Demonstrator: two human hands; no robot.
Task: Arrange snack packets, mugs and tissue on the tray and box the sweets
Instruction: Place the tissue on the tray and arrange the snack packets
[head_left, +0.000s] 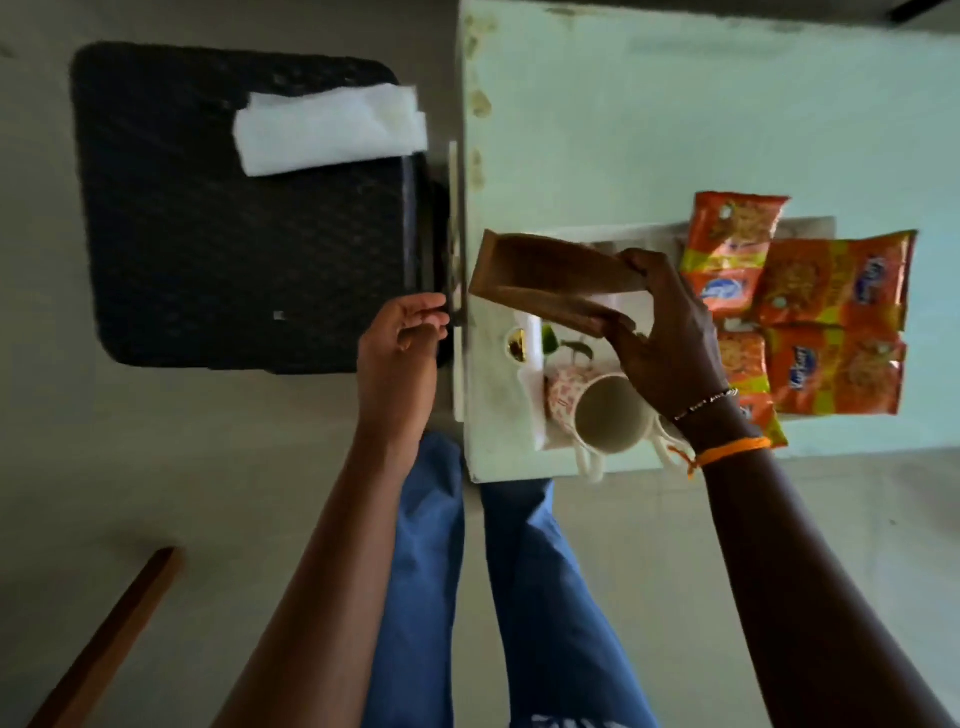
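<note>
The big black woven-textured square stool (244, 218) stands at the left, apart from the pale green painted table (675, 130) on the right, and serves as a side shelf: a folded white tissue (332, 130) lies on its far right corner, long axis running left to right, one end poking over the edge toward the table. It is not yet on the tray.

On the table's near part sits a white rectangular tray (535, 384), mostly covered. Orange and green snack packets (831, 322) lie flat in overlapping rows on its right side, their long axes mostly left to right, laid so, probably, to keep them tidy and leave room. Two mugs rest on their sides at the near edge; the patterned cream mug (608, 410) shows its open mouth to the camera, handle hanging off the near side.

The right hand (670, 332) clamps its thumb and fingers on the right end of a brown wooden open-topped box (550, 280), lifted over the tray, tilted, long axis left to right with the free end toward the stool. That looks like bringing it in for the sweets; a small gold-wrapped sweet (517, 345) lies just beneath.

The left hand (402, 343) hovers at the stool's near right corner, fingers loosely curled, holding nothing I can see.
</note>
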